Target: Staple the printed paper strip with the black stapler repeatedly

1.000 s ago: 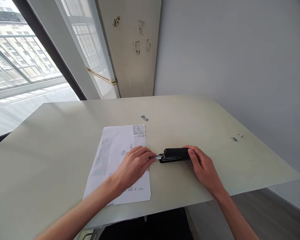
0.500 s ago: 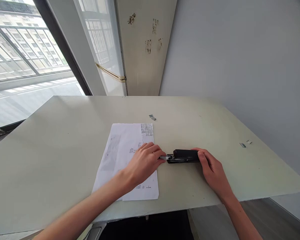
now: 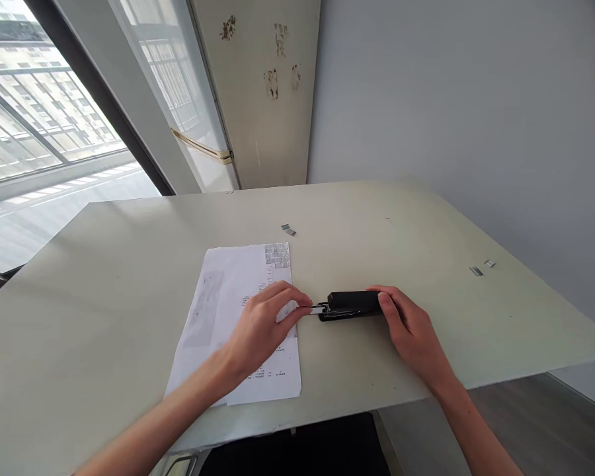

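Note:
A black stapler (image 3: 351,304) lies flat on the pale table (image 3: 104,284), its metal front pointing left. My right hand (image 3: 410,330) grips its rear end with the fingers curled round it. My left hand (image 3: 264,325) rests over the right edge of a printed sheet of paper (image 3: 228,317), thumb and fingers pinched at the silver tip that sticks out of the stapler's front. What lies between those fingertips is too small to make out.
Two small strips of staples (image 3: 288,229) lie beyond the paper, and two more (image 3: 480,268) near the right edge. A grey wall stands behind the table, with a window and a door frame at the left. The table's near edge is close to my arms.
Both hands stay on the stapler. The left fingers have shifted slightly at the stapler's front tip. The camera has swung a little, so everything sits slightly further left.

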Tool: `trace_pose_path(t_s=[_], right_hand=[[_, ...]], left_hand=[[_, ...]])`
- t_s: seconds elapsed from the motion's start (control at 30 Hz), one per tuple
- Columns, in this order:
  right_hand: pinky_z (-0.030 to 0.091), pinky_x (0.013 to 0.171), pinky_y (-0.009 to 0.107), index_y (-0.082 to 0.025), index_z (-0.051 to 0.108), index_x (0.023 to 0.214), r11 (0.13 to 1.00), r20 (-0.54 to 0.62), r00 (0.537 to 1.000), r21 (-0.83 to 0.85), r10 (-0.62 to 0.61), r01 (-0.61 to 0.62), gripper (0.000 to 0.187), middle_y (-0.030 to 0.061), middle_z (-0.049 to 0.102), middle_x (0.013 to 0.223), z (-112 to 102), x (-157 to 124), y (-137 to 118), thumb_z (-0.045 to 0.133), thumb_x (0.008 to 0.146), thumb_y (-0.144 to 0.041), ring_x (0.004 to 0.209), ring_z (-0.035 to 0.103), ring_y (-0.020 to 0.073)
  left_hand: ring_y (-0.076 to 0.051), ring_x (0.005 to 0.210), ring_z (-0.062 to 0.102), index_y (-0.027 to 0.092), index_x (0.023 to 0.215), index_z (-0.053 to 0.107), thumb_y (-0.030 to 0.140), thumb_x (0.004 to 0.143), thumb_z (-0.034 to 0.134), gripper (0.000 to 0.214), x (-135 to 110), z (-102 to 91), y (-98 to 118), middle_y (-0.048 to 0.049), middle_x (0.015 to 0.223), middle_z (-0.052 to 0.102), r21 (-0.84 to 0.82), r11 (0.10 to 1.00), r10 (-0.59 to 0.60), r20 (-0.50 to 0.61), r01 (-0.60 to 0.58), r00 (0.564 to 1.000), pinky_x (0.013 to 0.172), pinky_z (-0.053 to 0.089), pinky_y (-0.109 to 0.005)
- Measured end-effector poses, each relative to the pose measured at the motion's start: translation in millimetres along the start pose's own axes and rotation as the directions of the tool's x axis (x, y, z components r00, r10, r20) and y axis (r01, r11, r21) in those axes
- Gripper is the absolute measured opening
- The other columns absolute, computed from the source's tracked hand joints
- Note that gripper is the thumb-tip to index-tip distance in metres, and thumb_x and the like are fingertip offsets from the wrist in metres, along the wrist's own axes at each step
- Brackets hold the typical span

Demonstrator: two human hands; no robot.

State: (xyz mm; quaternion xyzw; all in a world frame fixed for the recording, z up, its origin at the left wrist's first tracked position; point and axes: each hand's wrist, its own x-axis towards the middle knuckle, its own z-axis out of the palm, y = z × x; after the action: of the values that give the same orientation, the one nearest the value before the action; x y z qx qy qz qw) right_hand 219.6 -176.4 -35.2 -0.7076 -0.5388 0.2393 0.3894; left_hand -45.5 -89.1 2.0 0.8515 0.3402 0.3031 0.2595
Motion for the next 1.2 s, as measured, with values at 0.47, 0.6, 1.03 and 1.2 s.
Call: trace_pose_path(t_s=[0.47, 0.6, 1.03, 1.2], right_hand=[[0.054, 0.091, 0.04, -0.03, 0.067, 0.127, 0.999, 0.005, 1.0, 0.042, -0.025, 0.025, 0.043, 0.0052, 0.073, 0.123, -1, 2, 0, 0.037, 0.109, -0.056, 0.102, 0.068, 0.0252], [0.054, 0.089, 0.04, -0.03, 0.067, 0.127, 0.999, 0.009, 1.0, 0.037, -0.028, 0.028, 0.044, 0.0049, 0.074, 0.122, -1, 2, 1, 0.037, 0.109, -0.056, 0.098, 0.068, 0.0248], [0.052, 0.095, 0.04, -0.029, 0.067, 0.127, 0.996, -0.001, 0.998, 0.062, -0.063, 0.063, 0.043, 0.0056, 0.073, 0.126, 1, 4, 3, 0.038, 0.109, -0.054, 0.11, 0.067, 0.0254], [0.052, 0.095, 0.039, -0.03, 0.066, 0.128, 0.995, 0.013, 0.999, 0.088, -0.05, 0.049, 0.042, 0.0047, 0.072, 0.129, 1, 4, 3, 0.038, 0.11, -0.054, 0.113, 0.066, 0.0243]], left_hand=[[-0.015, 0.086, 0.067, 0.027, 0.1, 0.076, 0.034, 0.105, 0.057, 0.021, 16, -14.8, 12, -0.0002, 0.102, 0.073, -0.033, 0.983, -0.17, 0.173, 0.178, 0.97, 0.07, 0.054, -0.026], [-0.016, 0.088, 0.065, 0.026, 0.107, 0.073, 0.036, 0.106, 0.055, 0.021, 28, -11.2, -4, -0.0009, 0.1, 0.072, 0.054, 0.989, -0.145, 0.1, 0.14, 0.984, 0.071, 0.052, -0.027], [-0.025, 0.101, 0.068, 0.022, 0.109, 0.073, 0.037, 0.098, 0.063, 0.021, 113, 34.4, -51, -0.0072, 0.115, 0.066, 0.254, 0.967, -0.059, 0.267, -0.012, 0.962, 0.086, 0.054, -0.038], [-0.02, 0.092, 0.07, 0.021, 0.107, 0.07, 0.039, 0.101, 0.057, 0.023, 106, 26.2, -45, -0.0061, 0.109, 0.072, 0.121, 0.99, -0.107, 0.252, 0.078, 0.962, 0.081, 0.055, -0.034]])
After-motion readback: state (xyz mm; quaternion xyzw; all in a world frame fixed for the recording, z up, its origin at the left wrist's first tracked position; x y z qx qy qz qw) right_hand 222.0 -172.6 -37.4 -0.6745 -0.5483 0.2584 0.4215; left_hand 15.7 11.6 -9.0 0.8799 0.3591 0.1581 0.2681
